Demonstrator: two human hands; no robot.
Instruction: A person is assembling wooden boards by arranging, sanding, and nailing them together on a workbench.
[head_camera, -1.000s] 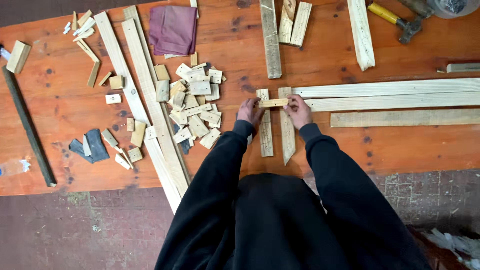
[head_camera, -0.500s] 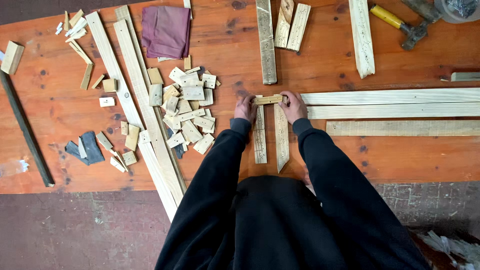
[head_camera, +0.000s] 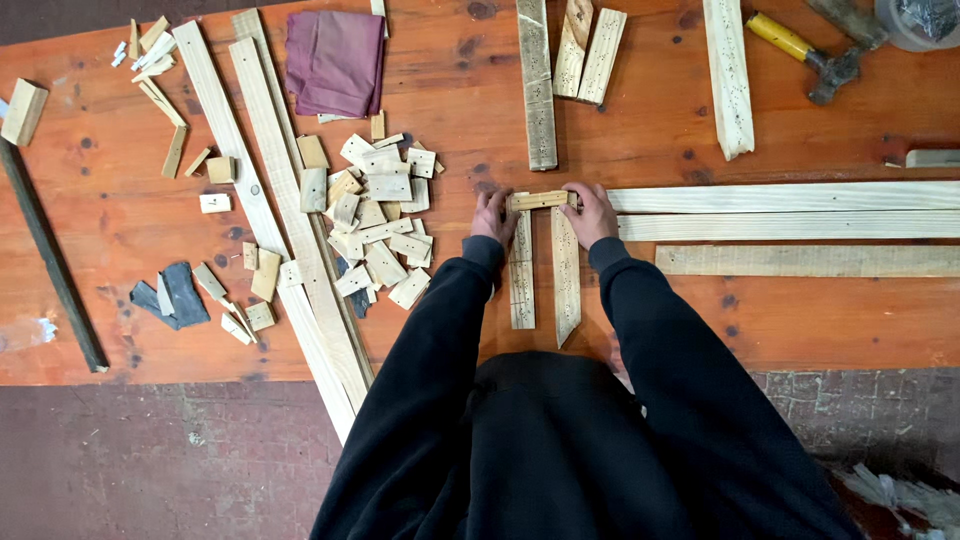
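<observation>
Left hand (head_camera: 492, 217) and right hand (head_camera: 592, 213) each closed on one end of short pale wooden crosspiece (head_camera: 541, 200), holding it flat across far ends of two upright pale wooden slats (head_camera: 521, 270), which lie side by side on orange-stained wooden counter (head_camera: 760, 320). Versus half second ago: grip and crosspiece placement unchanged; only camera view shifted. Indicates alignment being held, piece not yet fixed. Heap of small pale wood offcuts (head_camera: 375, 215) just left. Long pale planks (head_camera: 790, 197) touching right hand's side. Yellow-handled hammer (head_camera: 805, 55) well apart, untouched.
</observation>
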